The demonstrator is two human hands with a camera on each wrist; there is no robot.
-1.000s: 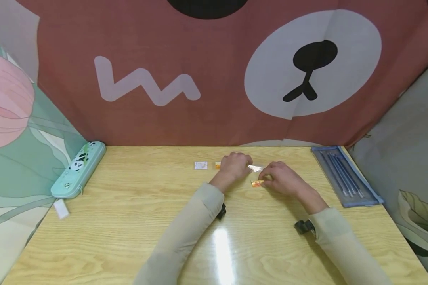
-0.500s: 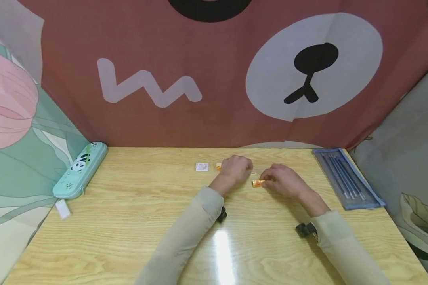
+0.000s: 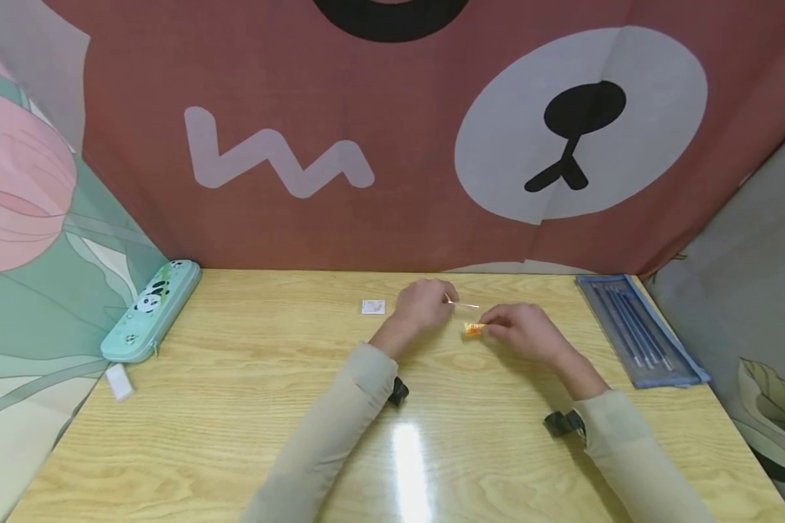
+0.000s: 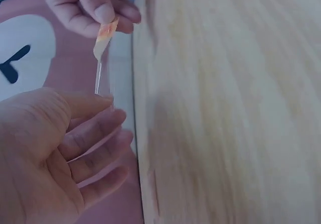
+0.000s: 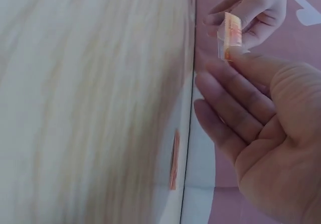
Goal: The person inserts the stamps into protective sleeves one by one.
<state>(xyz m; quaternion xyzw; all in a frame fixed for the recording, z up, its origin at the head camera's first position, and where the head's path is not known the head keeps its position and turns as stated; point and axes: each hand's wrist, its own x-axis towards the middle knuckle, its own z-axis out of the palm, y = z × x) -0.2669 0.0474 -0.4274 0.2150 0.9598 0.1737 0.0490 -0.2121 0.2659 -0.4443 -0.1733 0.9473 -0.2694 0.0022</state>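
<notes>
Both hands work on a small clear plastic packet with an orange-and-yellow printed end [image 3: 474,329], held over the back of the table. My right hand [image 3: 523,330] pinches the printed end between thumb and finger; its other fingers are loosely bent. The thumb and index finger of my left hand [image 3: 424,305] pinch the thin clear part [image 4: 98,76], which runs towards the printed end [image 4: 107,30] in the left wrist view. In the right wrist view, the printed end [image 5: 233,32] stands at the right thumb tip, with the left hand [image 5: 258,13] behind it.
On the wooden table [image 3: 248,407], a small white printed card [image 3: 373,306] lies left of the left hand. A mint panda pencil case [image 3: 152,311] and a white tag [image 3: 119,381] are at the left edge; a blue mesh pouch with pencils [image 3: 641,330] is at the right.
My left hand has shifted slightly left, tilting the clear plastic so that it shows as a thin line. An orange-printed piece left of that hand is now hidden. The right hand keeps its pinch.
</notes>
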